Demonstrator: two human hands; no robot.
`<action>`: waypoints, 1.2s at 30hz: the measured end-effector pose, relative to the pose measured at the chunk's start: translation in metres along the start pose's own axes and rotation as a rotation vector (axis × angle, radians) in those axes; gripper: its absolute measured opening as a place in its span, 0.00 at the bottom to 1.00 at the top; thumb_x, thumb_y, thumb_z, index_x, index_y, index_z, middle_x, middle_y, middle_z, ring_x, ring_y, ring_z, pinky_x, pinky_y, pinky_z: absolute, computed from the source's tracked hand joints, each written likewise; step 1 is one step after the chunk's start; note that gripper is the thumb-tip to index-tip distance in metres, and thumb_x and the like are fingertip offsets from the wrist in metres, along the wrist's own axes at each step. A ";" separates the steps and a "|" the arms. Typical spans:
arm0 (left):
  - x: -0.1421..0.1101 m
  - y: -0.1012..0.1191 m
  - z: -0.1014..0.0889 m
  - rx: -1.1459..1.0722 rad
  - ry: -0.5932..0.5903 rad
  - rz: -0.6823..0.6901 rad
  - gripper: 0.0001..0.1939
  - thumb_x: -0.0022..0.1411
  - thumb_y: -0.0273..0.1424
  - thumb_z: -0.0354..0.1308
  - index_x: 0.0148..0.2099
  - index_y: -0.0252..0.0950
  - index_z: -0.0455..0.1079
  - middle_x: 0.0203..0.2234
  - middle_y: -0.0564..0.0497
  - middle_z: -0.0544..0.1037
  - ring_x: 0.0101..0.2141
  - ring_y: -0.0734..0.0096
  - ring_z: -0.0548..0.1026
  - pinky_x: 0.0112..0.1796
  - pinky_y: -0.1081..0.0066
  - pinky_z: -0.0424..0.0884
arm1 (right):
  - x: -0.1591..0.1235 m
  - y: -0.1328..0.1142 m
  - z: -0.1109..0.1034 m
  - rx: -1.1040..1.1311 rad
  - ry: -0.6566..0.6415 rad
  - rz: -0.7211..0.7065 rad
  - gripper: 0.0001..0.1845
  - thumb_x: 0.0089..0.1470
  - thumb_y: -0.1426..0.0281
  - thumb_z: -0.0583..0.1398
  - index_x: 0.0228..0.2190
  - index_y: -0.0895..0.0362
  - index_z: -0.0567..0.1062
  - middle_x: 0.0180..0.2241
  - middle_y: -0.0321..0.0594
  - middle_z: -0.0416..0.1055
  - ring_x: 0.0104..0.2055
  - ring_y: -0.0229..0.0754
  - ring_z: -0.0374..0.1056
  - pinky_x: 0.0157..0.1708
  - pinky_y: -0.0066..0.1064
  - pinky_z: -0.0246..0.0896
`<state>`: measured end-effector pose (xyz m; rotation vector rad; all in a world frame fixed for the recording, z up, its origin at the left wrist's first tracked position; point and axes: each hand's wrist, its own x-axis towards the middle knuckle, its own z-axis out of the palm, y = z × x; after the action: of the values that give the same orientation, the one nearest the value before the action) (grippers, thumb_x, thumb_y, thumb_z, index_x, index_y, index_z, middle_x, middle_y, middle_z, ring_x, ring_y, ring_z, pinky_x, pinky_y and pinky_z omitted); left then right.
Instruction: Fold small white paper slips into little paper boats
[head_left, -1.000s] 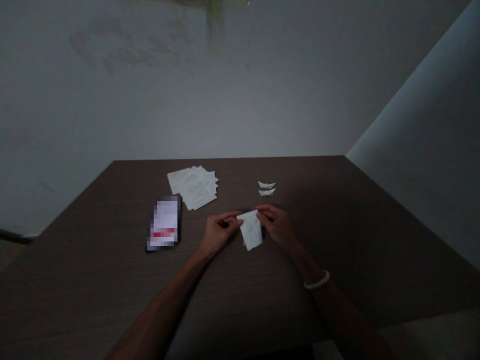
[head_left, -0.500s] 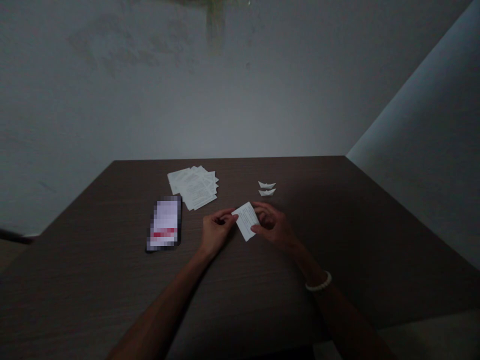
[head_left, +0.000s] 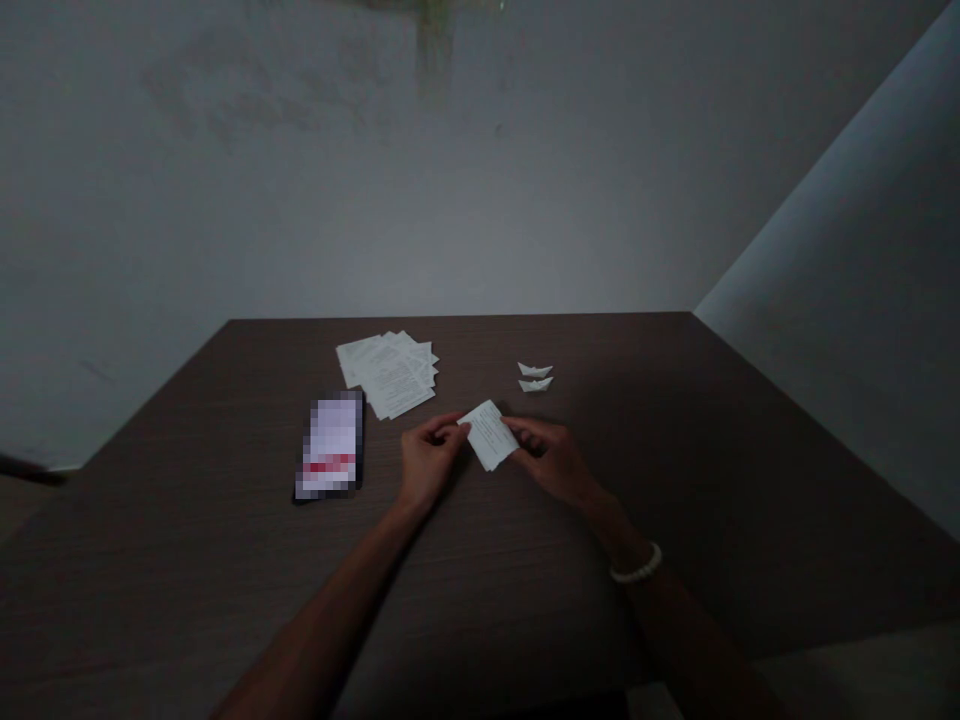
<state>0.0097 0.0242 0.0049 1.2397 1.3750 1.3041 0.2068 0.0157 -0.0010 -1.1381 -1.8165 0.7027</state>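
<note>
A small folded sheet of printed white paper (head_left: 488, 435) is held just above the dark wooden table (head_left: 675, 470), tilted with one corner pointing away. My left hand (head_left: 426, 462) pinches its left edge with thumb and forefinger. My right hand (head_left: 551, 458) pinches its right edge, and a white bead bracelet (head_left: 636, 568) sits on that wrist. Beyond the hands, two small folded paper boats (head_left: 535, 376) lie side by side on the table.
A loose stack of printed paper sheets (head_left: 388, 372) lies at the back left of the table. A phone (head_left: 331, 458) with a lit screen lies left of my hands. Plain walls close the table's far and right sides.
The paper was longer and pointed towards me; it now looks shorter, is turned and sits a little farther away. Both hands shifted slightly forward with it.
</note>
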 end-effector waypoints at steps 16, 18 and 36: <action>0.006 -0.007 -0.015 0.295 -0.295 0.225 0.15 0.57 0.36 0.61 0.43 0.33 0.77 0.25 0.52 0.76 0.26 0.73 0.71 0.28 0.74 0.65 | 0.004 0.009 -0.002 0.042 0.032 0.154 0.09 0.54 0.65 0.60 0.30 0.58 0.77 0.30 0.41 0.78 0.30 0.42 0.74 0.27 0.28 0.65; 0.005 -0.005 -0.014 0.332 -0.305 0.249 0.11 0.57 0.35 0.61 0.37 0.33 0.78 0.25 0.51 0.77 0.27 0.72 0.72 0.29 0.73 0.66 | 0.003 0.010 -0.001 0.081 0.002 0.169 0.08 0.54 0.66 0.61 0.31 0.58 0.77 0.31 0.41 0.78 0.30 0.42 0.74 0.28 0.28 0.65; 0.015 -0.017 -0.024 0.754 -0.490 0.731 0.09 0.62 0.23 0.54 0.37 0.35 0.75 0.34 0.46 0.77 0.39 0.63 0.70 0.41 0.64 0.69 | -0.002 0.030 -0.011 -0.291 -0.093 -0.211 0.14 0.48 0.84 0.60 0.31 0.56 0.80 0.33 0.38 0.77 0.35 0.38 0.72 0.35 0.26 0.62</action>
<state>-0.0175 0.0357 -0.0090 2.5523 1.0961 0.7934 0.2294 0.0268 -0.0207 -1.0893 -2.1316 0.3820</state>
